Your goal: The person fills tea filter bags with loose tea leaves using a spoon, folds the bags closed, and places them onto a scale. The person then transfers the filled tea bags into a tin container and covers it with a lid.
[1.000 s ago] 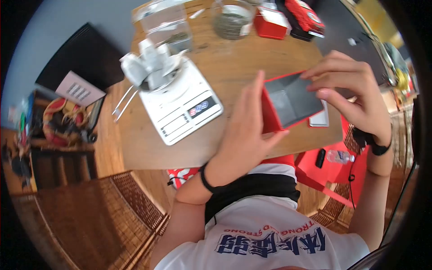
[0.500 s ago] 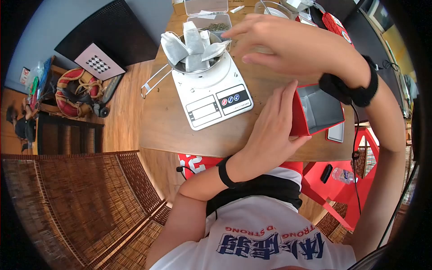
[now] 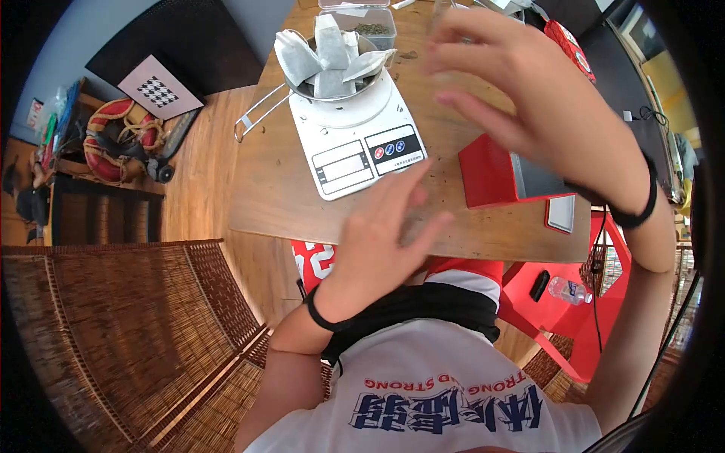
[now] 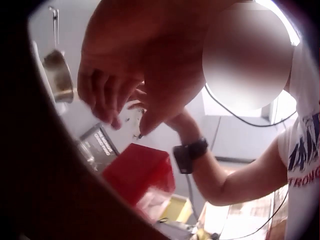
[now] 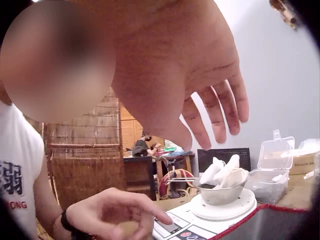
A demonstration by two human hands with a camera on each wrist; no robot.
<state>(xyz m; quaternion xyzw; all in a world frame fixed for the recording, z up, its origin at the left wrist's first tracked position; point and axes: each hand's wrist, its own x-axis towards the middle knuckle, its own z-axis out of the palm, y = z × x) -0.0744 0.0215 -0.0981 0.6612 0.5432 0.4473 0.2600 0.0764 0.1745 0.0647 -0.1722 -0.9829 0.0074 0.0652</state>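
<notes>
A red box [image 3: 487, 177] with a dark grey lining stands near the table's front right. My left hand [image 3: 377, 245] is off the box, by the near edge of the white digital scale [image 3: 355, 151], fingers loosely extended and holding nothing. Above the table, my right hand [image 3: 521, 87] spreads its bent fingers with nothing between them; its wrist and palm cover part of the box. On the scale sits a metal bowl [image 3: 338, 97] with a wire handle. Several filled white tea bags [image 3: 330, 49] are heaped in it; the right wrist view shows this bowl too.
Behind the bowl is a clear plastic container [image 3: 381, 34] of dried leaves. A small white tray with a red rim [image 3: 560, 213] lies by the box. A red chair [image 3: 566, 317] with a bottle [image 3: 568, 291] stands under the table's right side.
Both hands were at the red box at first. My right hand rose away toward the tea bags, then my left hand released the box and moved left. The box's opening now faces more right.
</notes>
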